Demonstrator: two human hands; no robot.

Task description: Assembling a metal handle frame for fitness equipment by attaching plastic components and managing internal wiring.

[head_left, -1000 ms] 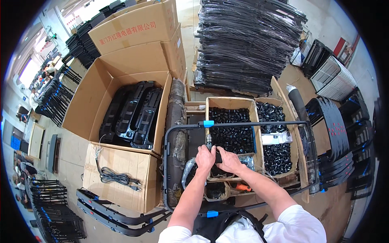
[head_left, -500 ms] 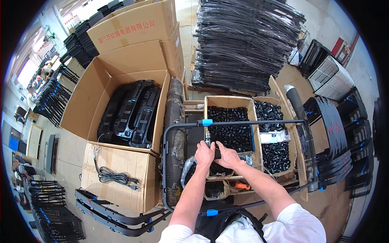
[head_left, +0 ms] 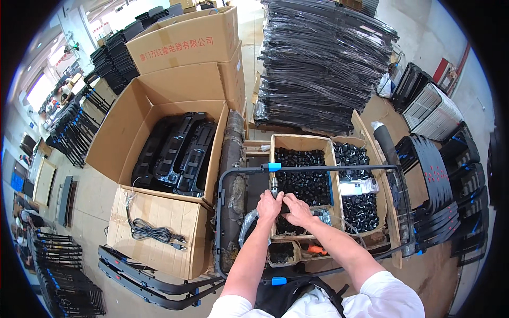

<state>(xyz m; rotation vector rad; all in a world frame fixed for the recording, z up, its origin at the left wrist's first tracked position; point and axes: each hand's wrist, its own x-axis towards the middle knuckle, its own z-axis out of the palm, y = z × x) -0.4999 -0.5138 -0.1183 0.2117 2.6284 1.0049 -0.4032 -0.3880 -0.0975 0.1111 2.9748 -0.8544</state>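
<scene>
My left hand (head_left: 269, 205) is closed around a power screwdriver (head_left: 274, 184) with a metallic nose. Beside it, my right hand (head_left: 297, 210) is also closed on the tool's dark body, which the fingers mostly hide. The nose points away from me, toward a blue clip (head_left: 274, 166) on the far bar of a black tubular frame (head_left: 339, 168). Whether the bit touches the clip is too small to tell. The frame has rounded corners and lies across two padded rails. A second blue clip (head_left: 279, 281) sits on its near bar, close to my body.
Under the frame, wooden bins (head_left: 303, 139) hold many small black parts. An orange-handled tool (head_left: 316, 249) lies near my right forearm. To the left stand an open carton (head_left: 114, 132) of black plastic panels and a box carrying a coiled power cord (head_left: 151, 232). Wrapped black panels (head_left: 323, 63) are stacked beyond.
The whole view has shifted slightly, so the scene sits a little lower. Both hands stay on the screwdriver, which still points at the far clip.
</scene>
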